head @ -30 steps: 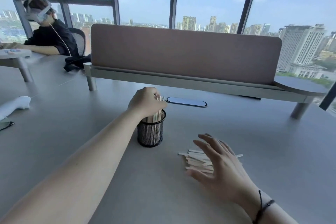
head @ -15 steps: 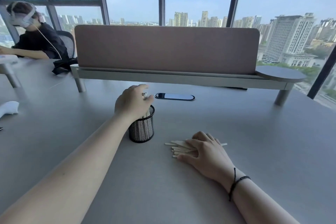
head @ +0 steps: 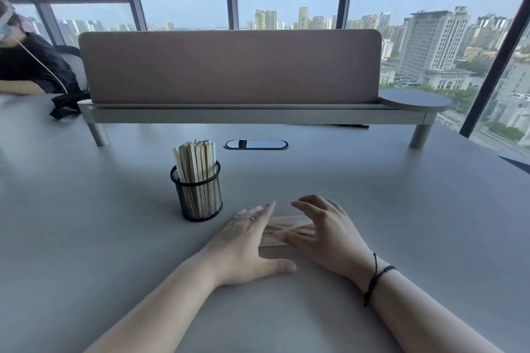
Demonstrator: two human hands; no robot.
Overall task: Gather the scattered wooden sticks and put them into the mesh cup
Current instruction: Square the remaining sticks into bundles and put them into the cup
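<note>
Table (head: 401,223): grey, bare surface.
Divider screen (head: 229,66): pinkish panel upright on a raised shelf (head: 258,116) along the far edge.
Cable port (head: 255,144): dark oval, before the shelf.
Seated person (head: 25,66): far left corner, dark top.

1. Mesh cup (head: 198,195): black wire, fine grid pattern.
2. Sticks in cup (head: 195,159) and loose sticks (head: 286,228): pale natural wood.
3. Table (head: 401,209): plain matte grey.
4. Divider panel (head: 229,66): dusty pinkish-brown.
5. Wrist cord (head: 375,278): black.
6. Ring (head: 250,218): silvery.
</note>
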